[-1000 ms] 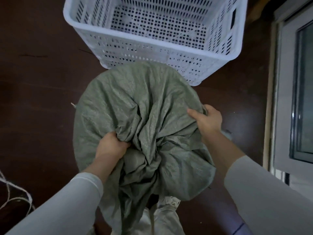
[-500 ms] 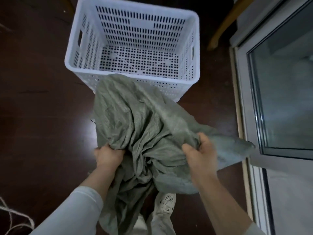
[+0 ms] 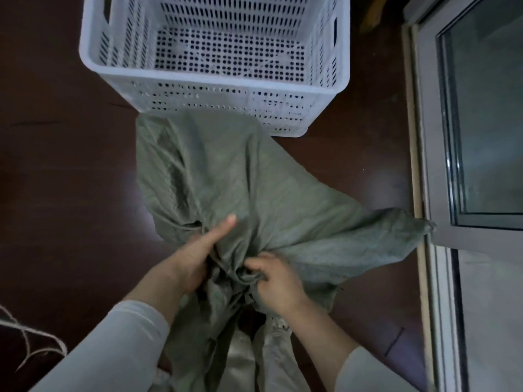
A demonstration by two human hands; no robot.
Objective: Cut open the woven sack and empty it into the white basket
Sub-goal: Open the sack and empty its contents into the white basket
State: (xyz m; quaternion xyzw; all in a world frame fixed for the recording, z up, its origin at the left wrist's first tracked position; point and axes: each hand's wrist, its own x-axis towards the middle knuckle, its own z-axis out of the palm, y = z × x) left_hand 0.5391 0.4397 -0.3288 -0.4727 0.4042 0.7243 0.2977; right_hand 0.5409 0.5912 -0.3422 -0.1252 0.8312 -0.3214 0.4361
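Note:
The grey-green woven sack [image 3: 226,179] lies slack and crumpled on the dark floor, its far end touching the near wall of the white perforated basket [image 3: 215,77], one corner stretched toward the door on the right. The basket's inside shows only its perforated bottom. My left hand [image 3: 198,250] grips a gathered bunch of sack fabric, thumb stretched out along it. Close beside it, my right hand [image 3: 276,281] pinches the bunched folds. What is inside the sack is hidden.
A glass door with a grey frame [image 3: 441,193] runs down the right side. Loose pale twine [image 3: 31,343] lies on the floor at lower left. My legs and a shoe [image 3: 278,323] show under the sack. Dark wooden floor [image 3: 62,179] surrounds the basket.
The sack has gone from a rounded bulge to a flatter, slack shape. My hands have moved together onto the gathered fabric near me, and the view has tilted down.

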